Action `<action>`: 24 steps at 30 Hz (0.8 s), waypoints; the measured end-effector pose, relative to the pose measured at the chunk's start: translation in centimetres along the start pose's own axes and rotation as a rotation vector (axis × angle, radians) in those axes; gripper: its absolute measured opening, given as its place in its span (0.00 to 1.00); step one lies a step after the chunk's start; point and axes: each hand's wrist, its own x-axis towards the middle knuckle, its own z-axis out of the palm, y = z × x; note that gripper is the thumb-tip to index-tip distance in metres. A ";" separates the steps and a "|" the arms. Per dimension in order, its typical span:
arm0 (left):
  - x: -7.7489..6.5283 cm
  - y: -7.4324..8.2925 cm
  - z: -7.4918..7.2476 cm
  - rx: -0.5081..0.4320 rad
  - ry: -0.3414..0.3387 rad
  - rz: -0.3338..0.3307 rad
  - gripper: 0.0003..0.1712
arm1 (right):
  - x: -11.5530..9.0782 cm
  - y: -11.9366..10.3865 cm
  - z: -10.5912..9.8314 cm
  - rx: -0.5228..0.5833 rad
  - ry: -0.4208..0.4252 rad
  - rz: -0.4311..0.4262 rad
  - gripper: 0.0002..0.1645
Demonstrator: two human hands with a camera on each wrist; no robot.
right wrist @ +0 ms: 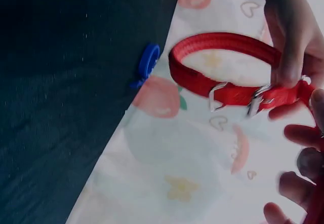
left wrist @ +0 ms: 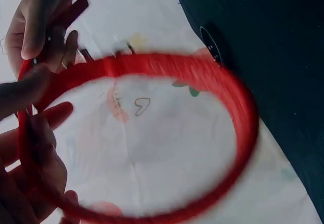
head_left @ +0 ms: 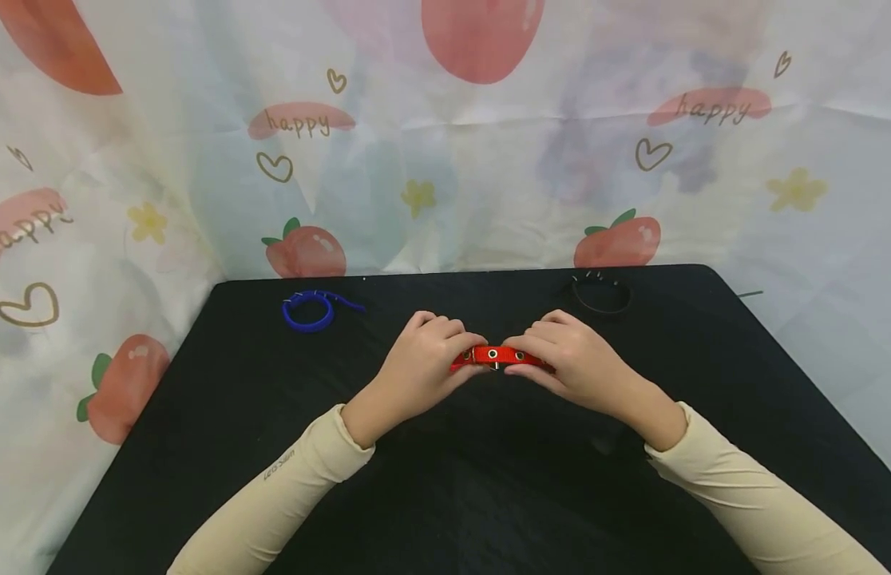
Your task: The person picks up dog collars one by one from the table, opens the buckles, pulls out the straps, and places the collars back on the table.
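A red collar [head_left: 493,354] with metal-rimmed holes is held up between both hands over the black table. My left hand [head_left: 420,363] pinches its left part between thumb and fingers. On the other side, my right hand [head_left: 576,357] pinches the strap the same way. The collar's loop [left wrist: 246,117] shows blurred in the left wrist view. A silver buckle [right wrist: 257,100] and a metal ring [right wrist: 216,97] sit on the strap in the right wrist view, near the left hand's fingers. The fingers cover parts of the strap.
At the back left of the black table [head_left: 165,447] lies a blue collar [head_left: 306,325], its tail pointing right. A black collar [head_left: 603,310] lies at the back right. A patterned cloth [head_left: 481,192] hangs behind the table.
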 end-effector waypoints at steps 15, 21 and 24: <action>-0.6 0.0 -0.7 -0.203 -0.014 -0.033 0.11 | -0.3 0.2 -0.6 0.021 0.009 -0.019 0.29; -0.4 0.3 -0.5 -0.216 -0.051 -0.029 0.12 | 0.1 -0.2 -0.5 -0.033 -0.033 -0.040 0.32; -0.2 0.5 -0.4 -0.213 -0.074 -0.006 0.11 | 0.3 -0.6 -0.3 -0.051 -0.023 -0.068 0.31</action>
